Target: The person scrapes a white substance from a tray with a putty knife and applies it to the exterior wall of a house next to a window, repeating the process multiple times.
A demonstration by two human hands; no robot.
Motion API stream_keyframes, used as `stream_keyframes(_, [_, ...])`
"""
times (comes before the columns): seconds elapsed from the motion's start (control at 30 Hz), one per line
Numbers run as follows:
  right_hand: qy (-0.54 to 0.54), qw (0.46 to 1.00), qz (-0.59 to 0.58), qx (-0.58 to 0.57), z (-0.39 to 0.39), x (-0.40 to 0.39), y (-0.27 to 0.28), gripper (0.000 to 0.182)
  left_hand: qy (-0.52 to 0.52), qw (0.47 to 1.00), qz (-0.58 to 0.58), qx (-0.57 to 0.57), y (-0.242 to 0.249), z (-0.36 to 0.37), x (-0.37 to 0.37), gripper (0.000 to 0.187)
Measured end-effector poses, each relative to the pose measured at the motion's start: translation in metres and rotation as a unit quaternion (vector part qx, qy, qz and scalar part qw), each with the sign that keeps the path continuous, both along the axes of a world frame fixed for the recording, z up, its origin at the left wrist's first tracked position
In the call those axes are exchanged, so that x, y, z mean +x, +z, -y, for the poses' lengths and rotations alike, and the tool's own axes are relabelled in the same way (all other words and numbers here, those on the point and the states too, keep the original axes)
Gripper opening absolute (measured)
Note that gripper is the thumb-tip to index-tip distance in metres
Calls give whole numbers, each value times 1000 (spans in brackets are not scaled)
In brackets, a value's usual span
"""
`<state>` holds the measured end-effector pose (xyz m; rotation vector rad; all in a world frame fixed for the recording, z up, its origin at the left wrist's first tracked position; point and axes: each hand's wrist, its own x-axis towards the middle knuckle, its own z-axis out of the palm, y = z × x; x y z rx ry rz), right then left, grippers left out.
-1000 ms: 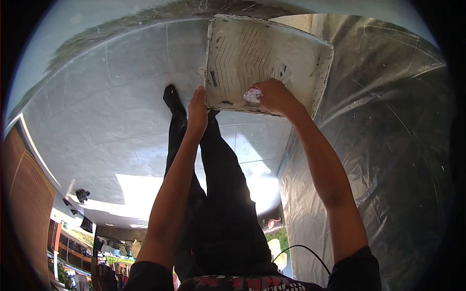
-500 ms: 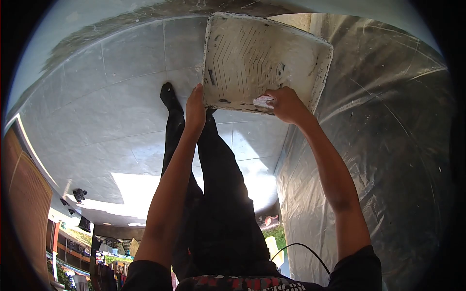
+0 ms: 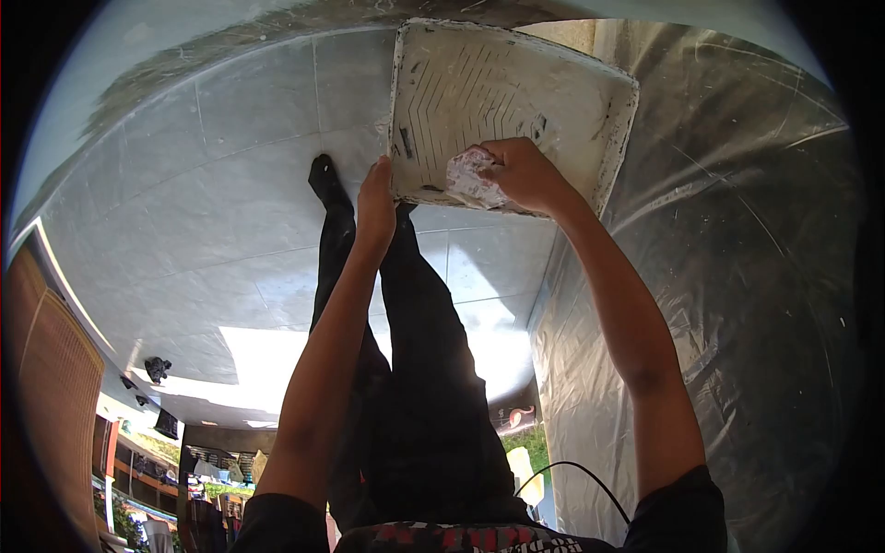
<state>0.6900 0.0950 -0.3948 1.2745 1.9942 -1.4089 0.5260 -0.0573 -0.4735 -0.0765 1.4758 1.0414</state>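
A whitish paint tray [image 3: 576, 101] with a ribbed slope and dark scuffs is held out in front of me. My left hand [image 3: 376, 189] grips its left edge near the close corner, fingers hidden behind the rim and thumb pointing up along the side. Over the near part of the tray, my right hand [image 3: 527, 175] is closed on a crumpled white rag [image 3: 472, 175] with pinkish patches. The rag overlaps the ribbed slope and the near rim in this view.
Grey tiled floor [image 3: 249, 194] lies below, with my dark-clad legs [image 3: 424, 323] under the tray. Clear plastic sheeting [image 3: 710, 276] covers the right side. A black cable [image 3: 590, 475] curves near my right elbow. Small dark items [image 3: 157, 369] lie at far left.
My right hand has moved up and left over the tray, and more of the rag now shows. My left hand keeps its hold on the tray edge.
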Motion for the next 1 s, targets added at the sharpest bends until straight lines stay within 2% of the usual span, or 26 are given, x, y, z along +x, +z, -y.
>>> stream_keyframes(0.07, [-109, 990, 17, -84, -12, -11, -1, 29, -8, 1000, -17, 8, -5, 2, 0, 54])
stream_keyframes(0.1, [-110, 990, 18, -86, -12, -12, -7, 29, -9, 1000, -17, 7, -6, 4, 0, 54])
stream_keyframes(0.17, [-41, 998, 37, -20, -10, -13, -19, 30, -2, 1000, -11, 16, -8, 4, 1, 54])
stream_keyframes(0.3, [10, 999, 44, -6, 3, -15, -27, 29, 12, 1000, -12, 7, -9, 4, 2, 55])
stream_keyframes(0.37, [54, 998, 24, 7, 10, -13, -32, 35, -3, 999, -34, 8, -15, 5, 3, 56])
stream_keyframes(0.5, [55, 998, 23, -12, 18, -6, -30, 38, -16, 1000, -25, 4, -6, 2, 1, 55])
stream_keyframes(0.6, [46, 999, 20, -21, 16, -1, -22, 29, -9, 999, -38, 6, -8, 0, 5, 54])
stream_keyframes(0.67, [67, 997, 26, 2, 18, 4, -22, 29, 29, 999, -40, 7, -13, -1, 9, 55])
stream_keyframes(0.87, [106, 994, 28, -1, 11, 12, -10, 32, 46, 999, -21, 10, -22, 3, 12, 55])
stream_keyframes(1.0, [90, 995, 27, -25, 12, 21, -7, 30, 66, 998, -11, 6, -11, -1, 16, 52])
